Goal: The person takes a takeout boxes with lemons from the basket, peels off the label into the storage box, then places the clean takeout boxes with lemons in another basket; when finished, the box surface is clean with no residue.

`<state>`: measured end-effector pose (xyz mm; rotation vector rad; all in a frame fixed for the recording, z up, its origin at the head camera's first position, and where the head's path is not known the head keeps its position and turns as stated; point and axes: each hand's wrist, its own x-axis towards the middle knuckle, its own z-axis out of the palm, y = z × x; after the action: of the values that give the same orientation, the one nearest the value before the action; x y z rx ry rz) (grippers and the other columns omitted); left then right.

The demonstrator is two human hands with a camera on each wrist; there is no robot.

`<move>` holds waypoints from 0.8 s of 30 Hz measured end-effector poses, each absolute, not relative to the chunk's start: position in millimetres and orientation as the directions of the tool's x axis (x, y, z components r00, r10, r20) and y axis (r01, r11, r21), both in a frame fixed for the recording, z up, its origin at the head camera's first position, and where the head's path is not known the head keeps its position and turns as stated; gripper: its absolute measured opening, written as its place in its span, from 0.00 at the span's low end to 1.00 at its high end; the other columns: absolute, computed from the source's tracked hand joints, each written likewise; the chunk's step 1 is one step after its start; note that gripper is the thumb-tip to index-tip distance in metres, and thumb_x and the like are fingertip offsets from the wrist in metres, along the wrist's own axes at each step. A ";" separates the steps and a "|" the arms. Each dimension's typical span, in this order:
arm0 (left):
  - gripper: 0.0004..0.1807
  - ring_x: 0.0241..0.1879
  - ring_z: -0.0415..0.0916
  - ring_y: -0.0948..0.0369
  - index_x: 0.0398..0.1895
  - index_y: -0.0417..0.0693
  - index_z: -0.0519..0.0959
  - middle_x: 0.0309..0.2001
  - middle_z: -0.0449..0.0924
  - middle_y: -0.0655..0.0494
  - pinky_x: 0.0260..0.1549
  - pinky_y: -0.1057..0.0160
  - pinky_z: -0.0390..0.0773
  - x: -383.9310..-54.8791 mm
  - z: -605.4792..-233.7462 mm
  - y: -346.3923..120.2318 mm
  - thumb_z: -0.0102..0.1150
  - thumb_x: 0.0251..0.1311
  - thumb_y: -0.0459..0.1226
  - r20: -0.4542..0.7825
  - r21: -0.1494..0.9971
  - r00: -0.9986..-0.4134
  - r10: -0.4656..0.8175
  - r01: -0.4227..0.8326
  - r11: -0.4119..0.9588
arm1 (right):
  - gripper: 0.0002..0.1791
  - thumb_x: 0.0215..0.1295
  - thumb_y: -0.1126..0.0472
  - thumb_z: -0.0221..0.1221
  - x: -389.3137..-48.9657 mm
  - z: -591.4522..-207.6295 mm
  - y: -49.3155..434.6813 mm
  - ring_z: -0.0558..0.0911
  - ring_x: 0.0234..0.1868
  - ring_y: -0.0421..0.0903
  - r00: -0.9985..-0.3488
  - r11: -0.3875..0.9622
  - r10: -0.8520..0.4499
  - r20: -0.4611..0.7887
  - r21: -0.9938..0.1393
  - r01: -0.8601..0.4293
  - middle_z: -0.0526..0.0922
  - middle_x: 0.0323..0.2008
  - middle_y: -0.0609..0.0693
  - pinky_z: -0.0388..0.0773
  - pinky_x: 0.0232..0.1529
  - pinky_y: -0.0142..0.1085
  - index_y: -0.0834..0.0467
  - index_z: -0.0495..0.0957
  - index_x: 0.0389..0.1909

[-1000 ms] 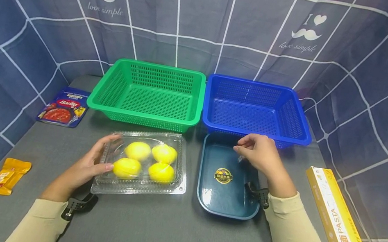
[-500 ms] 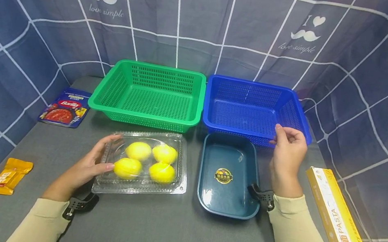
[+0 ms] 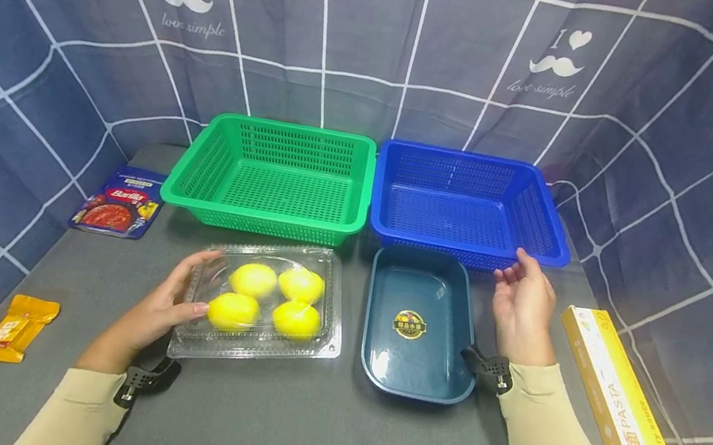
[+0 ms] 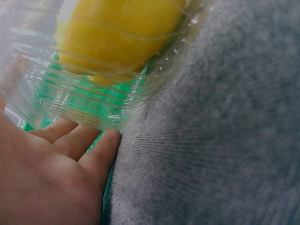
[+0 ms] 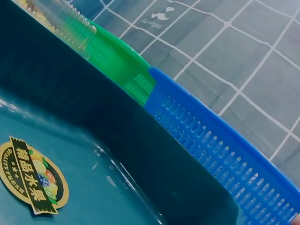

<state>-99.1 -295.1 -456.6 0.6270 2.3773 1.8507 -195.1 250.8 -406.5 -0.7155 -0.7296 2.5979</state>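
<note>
A clear plastic clamshell box (image 3: 258, 346) with several yellow lemons (image 3: 254, 280) under its lid lies left of centre. My left hand (image 3: 154, 312) holds its left side, thumb on the lid; in the left wrist view the other fingers (image 4: 101, 152) touch the ribbed plastic edge. My right hand (image 3: 524, 311) is beside the dark teal tray (image 3: 425, 369), with loosely bent fingers and nothing in them. Its fingertips are close to the front of the blue basket (image 3: 442, 216); touching or not, I cannot tell. A round fruit sticker (image 5: 35, 176) lies in the tray.
A green basket (image 3: 288, 194) stands behind the clamshell box, beside the blue one. At the left are a blue Barilla pouch (image 3: 120, 201) and an orange packet (image 3: 15, 328). A long yellow pasta box (image 3: 633, 421) lies at the right, near the checked curtain (image 3: 697, 187).
My right hand has moved right from above the teal tray to its right side, and its fingers have loosened. My left hand and the clamshell box have stayed put.
</note>
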 end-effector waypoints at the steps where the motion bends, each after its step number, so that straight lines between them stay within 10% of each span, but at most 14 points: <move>1: 0.44 0.81 0.39 0.60 0.83 0.48 0.54 0.82 0.50 0.48 0.70 0.29 0.29 -99.3 -456.7 -295.1 0.58 0.65 0.25 0.197 0.941 -0.915 0.351 0.277 0.194 | 0.10 0.69 0.74 0.65 -195.6 -406.5 252.2 0.71 0.26 0.46 -0.815 -0.830 0.421 -0.398 -0.532 -0.169 0.72 0.26 0.52 0.74 0.27 0.36 0.63 0.72 0.34; 19: 0.44 0.80 0.40 0.59 0.84 0.51 0.53 0.83 0.49 0.51 0.67 0.23 0.32 -98.2 -456.0 -294.1 0.58 0.66 0.26 0.164 0.948 -0.925 0.342 0.243 0.203 | 0.15 0.75 0.71 0.59 -202.3 -412.0 261.5 0.77 0.42 0.50 -0.870 -0.983 0.153 -0.468 -0.160 -0.088 0.75 0.46 0.53 0.71 0.63 0.35 0.59 0.69 0.56; 24: 0.45 0.80 0.41 0.57 0.84 0.51 0.53 0.83 0.49 0.52 0.68 0.24 0.33 -98.1 -456.4 -294.0 0.58 0.66 0.26 0.165 0.949 -0.925 0.341 0.244 0.202 | 0.15 0.74 0.72 0.61 -201.6 -413.1 261.1 0.76 0.43 0.49 -0.870 -0.982 0.161 -0.466 -0.163 -0.094 0.73 0.46 0.53 0.77 0.55 0.37 0.59 0.69 0.55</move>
<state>-98.1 -294.0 -456.4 0.5791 2.3714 1.8465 -201.6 261.1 -413.1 -0.7422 -0.2042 2.9094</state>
